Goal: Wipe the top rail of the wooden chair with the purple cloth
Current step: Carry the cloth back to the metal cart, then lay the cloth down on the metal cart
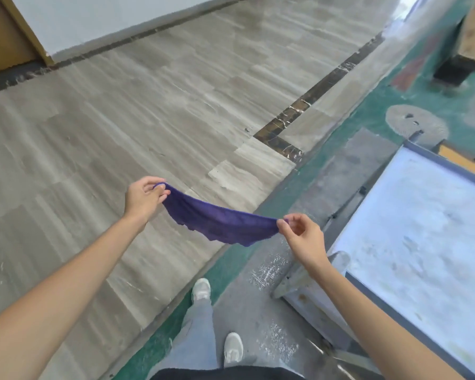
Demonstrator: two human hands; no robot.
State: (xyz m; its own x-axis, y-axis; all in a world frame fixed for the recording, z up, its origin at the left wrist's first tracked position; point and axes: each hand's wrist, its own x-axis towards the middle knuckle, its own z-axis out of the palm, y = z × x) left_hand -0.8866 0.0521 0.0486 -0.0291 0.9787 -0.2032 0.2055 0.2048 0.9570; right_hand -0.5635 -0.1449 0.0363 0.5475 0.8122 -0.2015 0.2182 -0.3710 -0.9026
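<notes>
With my left hand [141, 197] and right hand [303, 237] each pinching one end of the purple cloth [220, 222], I should fold it into a flat pad before searching for the chair, not visible here.

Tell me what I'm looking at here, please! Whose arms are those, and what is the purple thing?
There is no robot here, only a person. The picture comes from a camera worn on the person's head, so you look down just as they do. That is why two bare arms reach out from the bottom of the picture. The left hand pinches one end of a purple cloth, and the right hand pinches the other end. The cloth hangs stretched between them in the air, sagging in the middle. Far below you see the person's white shoes on a green and grey floor, beside a floor of pale striped tiles. On the right stands a table with a whitish top. The cloth is meant for wiping a wooden chair, but I cannot see the chair here.
</notes>
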